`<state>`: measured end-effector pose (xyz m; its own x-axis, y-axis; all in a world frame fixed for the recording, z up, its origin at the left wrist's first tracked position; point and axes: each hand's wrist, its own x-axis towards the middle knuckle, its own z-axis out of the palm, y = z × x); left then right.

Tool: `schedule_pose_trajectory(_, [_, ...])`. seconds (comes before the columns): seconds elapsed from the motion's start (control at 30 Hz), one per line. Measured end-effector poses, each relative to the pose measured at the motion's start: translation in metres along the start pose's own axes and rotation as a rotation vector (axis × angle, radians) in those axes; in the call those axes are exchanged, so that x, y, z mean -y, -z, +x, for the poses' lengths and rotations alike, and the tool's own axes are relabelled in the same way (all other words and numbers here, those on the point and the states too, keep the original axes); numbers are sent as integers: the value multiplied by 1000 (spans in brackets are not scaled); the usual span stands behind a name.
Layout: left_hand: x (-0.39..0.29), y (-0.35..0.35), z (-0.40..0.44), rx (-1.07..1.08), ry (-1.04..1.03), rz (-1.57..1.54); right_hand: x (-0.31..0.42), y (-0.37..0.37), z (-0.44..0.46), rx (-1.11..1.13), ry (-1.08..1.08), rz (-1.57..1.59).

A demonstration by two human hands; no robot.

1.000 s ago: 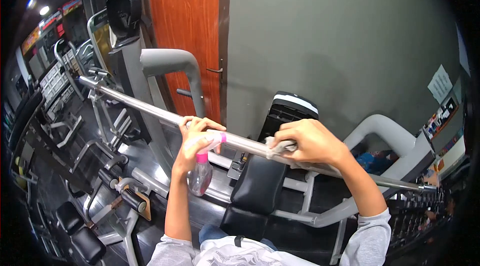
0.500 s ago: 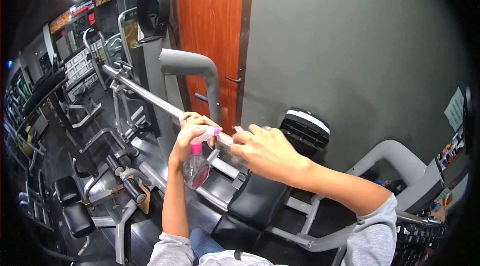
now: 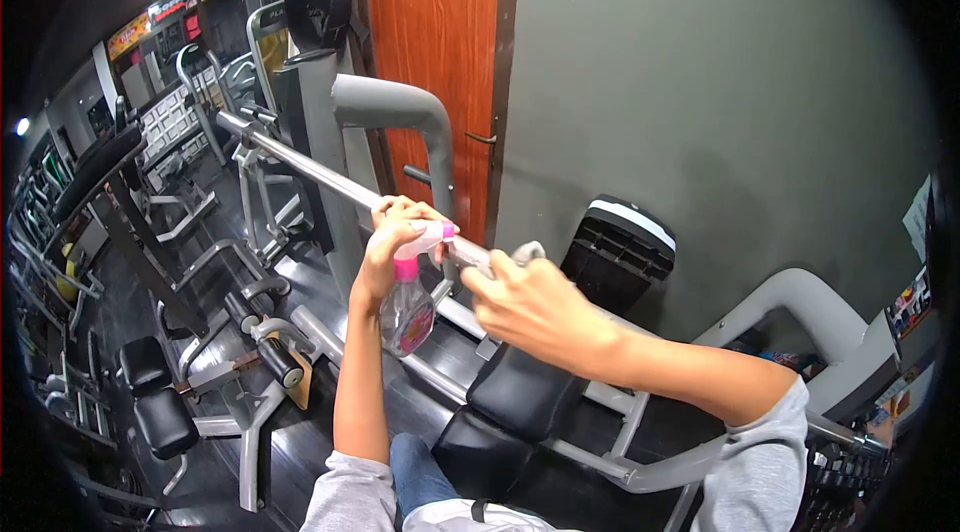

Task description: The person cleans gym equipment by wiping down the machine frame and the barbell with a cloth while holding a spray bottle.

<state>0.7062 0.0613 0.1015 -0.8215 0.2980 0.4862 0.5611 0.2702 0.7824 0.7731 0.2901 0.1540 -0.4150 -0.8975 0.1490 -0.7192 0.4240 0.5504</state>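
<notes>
My left hand (image 3: 388, 247) is closed round the neck of a clear spray bottle (image 3: 408, 317) with a pink and white trigger head. Its fingers also rest against a long chrome barbell (image 3: 325, 177), which runs diagonally in front of me. Just to the right, my right hand (image 3: 535, 307) is closed around the same bar with a greyish cloth (image 3: 527, 252) bunched in it. Only a bit of the cloth shows above the knuckles, and the bar under this hand is hidden.
A black padded bench (image 3: 525, 392) stands below the bar, between grey frame tubes (image 3: 430, 117). Against the wall leans a black and white step platform (image 3: 620, 242). A wooden door (image 3: 430, 32) is behind the rack, and more gym machines (image 3: 160, 412) fill the left.
The view has tilted slightly, so the scene sits a little right and higher. My right hand, blurred before, is sharper and wrapped on the bar. My left hand keeps the spray bottle.
</notes>
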Motion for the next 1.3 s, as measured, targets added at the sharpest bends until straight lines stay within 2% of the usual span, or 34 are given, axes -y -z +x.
schedule_pose_trajectory(0.17, [8,0,-1,-58,-85,54,21,-35,37,-176,-171,-84])
schedule_pose_trajectory(0.27, [8,2,-1,-36,-95,60,19,-24,25,-221,-273,-54])
schedule_pose_trajectory(0.37, [8,1,0,-17,-46,-14,16,5,-8,27,-323,5])
schedule_pose_trajectory(0.5, [11,-3,1,-15,-43,-138,16,29,-63,155,-397,44])
schedule_pose_trajectory(0.6, [14,-4,-1,-30,-45,-158,10,35,-88,128,-440,130])
schedule_pose_trajectory(0.67, [12,-6,-2,-42,-47,-156,2,26,-94,-42,-382,198])
schedule_pose_trajectory(0.73, [10,-6,-1,-50,-126,-87,-9,20,-86,-19,-390,243])
schedule_pose_trajectory(0.87, [13,-6,-2,-40,-108,-114,-34,1,-54,-161,-386,575])
schedule_pose_trajectory(0.93, [11,-6,-2,-31,-62,-157,-41,5,-38,-101,-518,789])
schedule_pose_trajectory(0.97, [10,-6,-2,-33,-60,-154,-44,4,-33,-102,-515,791])
schedule_pose_trajectory(1.03, [10,-5,-3,-31,-81,-135,-50,-1,-24,53,-721,1086])
schedule_pose_trajectory(1.13, [7,-4,-4,-19,-77,-112,-69,-15,-39,125,-608,1092])
schedule_pose_trajectory(1.3, [9,-4,-4,-5,-113,-62,-93,1,-70,475,-620,1046])
